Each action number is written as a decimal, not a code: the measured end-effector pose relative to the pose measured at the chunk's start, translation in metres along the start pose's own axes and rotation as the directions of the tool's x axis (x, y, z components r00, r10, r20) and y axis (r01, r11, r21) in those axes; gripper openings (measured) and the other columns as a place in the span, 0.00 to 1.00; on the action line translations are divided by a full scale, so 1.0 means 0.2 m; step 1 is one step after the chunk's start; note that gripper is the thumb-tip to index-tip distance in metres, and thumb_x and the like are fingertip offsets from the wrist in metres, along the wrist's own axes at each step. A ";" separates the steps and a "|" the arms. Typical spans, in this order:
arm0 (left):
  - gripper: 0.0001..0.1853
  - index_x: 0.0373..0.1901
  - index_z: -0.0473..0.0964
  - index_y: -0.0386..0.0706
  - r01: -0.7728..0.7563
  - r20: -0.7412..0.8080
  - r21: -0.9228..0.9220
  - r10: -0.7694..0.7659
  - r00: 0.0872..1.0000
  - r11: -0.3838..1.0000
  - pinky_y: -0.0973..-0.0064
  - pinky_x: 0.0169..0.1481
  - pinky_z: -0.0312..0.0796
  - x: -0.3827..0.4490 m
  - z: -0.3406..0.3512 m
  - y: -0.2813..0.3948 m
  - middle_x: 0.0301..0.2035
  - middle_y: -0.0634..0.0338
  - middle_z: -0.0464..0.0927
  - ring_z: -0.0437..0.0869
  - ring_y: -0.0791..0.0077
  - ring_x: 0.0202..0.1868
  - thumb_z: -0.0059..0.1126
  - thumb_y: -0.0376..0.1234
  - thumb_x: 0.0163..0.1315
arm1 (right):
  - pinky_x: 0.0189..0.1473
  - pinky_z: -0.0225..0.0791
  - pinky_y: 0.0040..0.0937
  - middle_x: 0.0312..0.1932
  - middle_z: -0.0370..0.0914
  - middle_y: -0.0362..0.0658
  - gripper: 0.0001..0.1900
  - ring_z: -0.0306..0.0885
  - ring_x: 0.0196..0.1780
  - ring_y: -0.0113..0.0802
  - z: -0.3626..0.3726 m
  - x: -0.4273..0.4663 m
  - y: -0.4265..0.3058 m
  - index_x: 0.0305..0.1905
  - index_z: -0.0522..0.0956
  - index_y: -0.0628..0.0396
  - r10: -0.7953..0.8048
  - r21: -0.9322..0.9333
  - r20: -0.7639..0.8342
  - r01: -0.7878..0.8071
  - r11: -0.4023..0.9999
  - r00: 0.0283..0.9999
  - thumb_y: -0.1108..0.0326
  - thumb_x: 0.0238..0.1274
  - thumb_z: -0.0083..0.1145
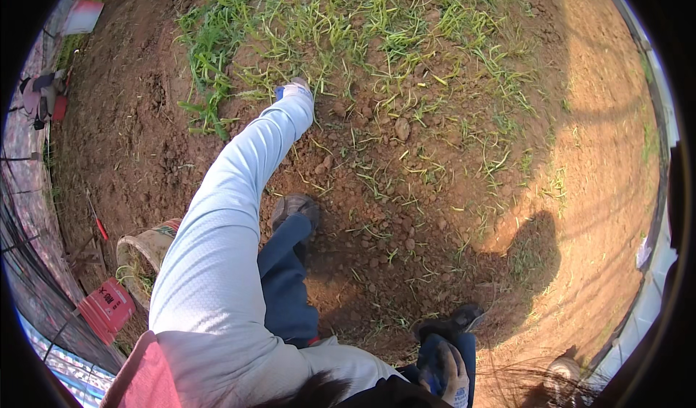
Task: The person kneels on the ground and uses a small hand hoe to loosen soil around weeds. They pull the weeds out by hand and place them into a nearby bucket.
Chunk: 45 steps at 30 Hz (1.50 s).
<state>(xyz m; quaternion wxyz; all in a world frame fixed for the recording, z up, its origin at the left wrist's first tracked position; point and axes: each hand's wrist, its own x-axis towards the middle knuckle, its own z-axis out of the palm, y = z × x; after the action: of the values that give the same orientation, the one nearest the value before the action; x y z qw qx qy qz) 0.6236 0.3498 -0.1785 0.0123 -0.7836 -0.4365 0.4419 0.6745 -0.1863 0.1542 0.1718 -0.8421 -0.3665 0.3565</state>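
My left hand (pixel 295 88), in a white and blue work glove, reaches far forward to the soil bed. It is at the near edge of cut, wilting green stalks (pixel 326 33); its fingers are hidden, so I cannot tell what it grips. Leafy green plants (pixel 209 65) stand just left of it. My right hand (pixel 455 381), gloved and soiled, rests by my bent right knee at the bottom, its fingers partly in shadow. Loose brown soil (pixel 370 190) strewn with stems and clods lies between my two shoes.
Left of me, a pale bucket (pixel 142 245) holding some plant stems leans beside a red container (pixel 107 309) bearing writing. A red-handled tool (pixel 101 227) lies further out. Another person (pixel 43 98) crouches at the far left near netting. Pale sheeting (pixel 655 277) edges the right side.
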 end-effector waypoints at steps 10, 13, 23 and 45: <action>0.20 0.52 0.78 0.41 -0.262 0.078 0.272 0.251 0.965 0.926 0.55 0.37 0.77 -0.12 -0.08 -0.12 0.48 0.59 0.82 0.85 0.58 0.47 0.64 0.32 0.55 | 0.59 0.68 0.42 0.56 0.74 0.57 0.25 0.74 0.58 0.53 -0.01 0.08 -0.02 0.63 0.70 0.56 0.024 -0.068 0.021 -0.023 0.997 0.999 0.68 0.60 0.57; 0.21 0.58 0.72 0.39 -0.307 -0.071 0.066 0.312 0.948 0.949 0.56 0.45 0.76 -0.28 -0.09 -0.12 0.50 0.53 0.81 0.84 0.57 0.49 0.52 0.32 0.63 | 0.61 0.66 0.43 0.57 0.73 0.58 0.25 0.73 0.59 0.53 -0.01 0.07 -0.06 0.63 0.70 0.56 0.080 -0.049 0.029 -0.079 0.996 0.996 0.67 0.60 0.57; 0.44 0.73 0.36 0.31 -0.197 -0.169 0.185 0.228 0.959 0.963 0.63 0.45 0.77 -0.32 0.04 -0.30 0.51 0.44 0.77 0.84 0.58 0.47 0.52 0.31 0.63 | 0.66 0.58 0.46 0.60 0.69 0.58 0.27 0.65 0.65 0.55 -0.03 0.10 -0.10 0.65 0.69 0.55 0.064 -0.087 0.138 -0.052 0.995 0.988 0.61 0.62 0.57; 0.16 0.53 0.80 0.51 0.222 0.180 -0.190 -0.188 0.966 0.956 0.52 0.54 0.72 0.24 0.05 -0.46 0.54 0.65 0.79 0.79 0.62 0.57 0.56 0.36 0.64 | 0.67 0.58 0.44 0.61 0.69 0.57 0.28 0.64 0.67 0.54 -0.06 0.19 -0.10 0.65 0.68 0.53 0.192 -0.053 0.170 -0.185 0.981 0.967 0.63 0.60 0.60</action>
<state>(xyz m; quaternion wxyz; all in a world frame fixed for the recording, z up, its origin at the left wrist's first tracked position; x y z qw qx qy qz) 0.5649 0.4360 -0.1793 -0.0591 -0.6931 -0.5590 0.4513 0.6924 -0.1450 0.1550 0.0888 -0.8417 -0.3051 0.4365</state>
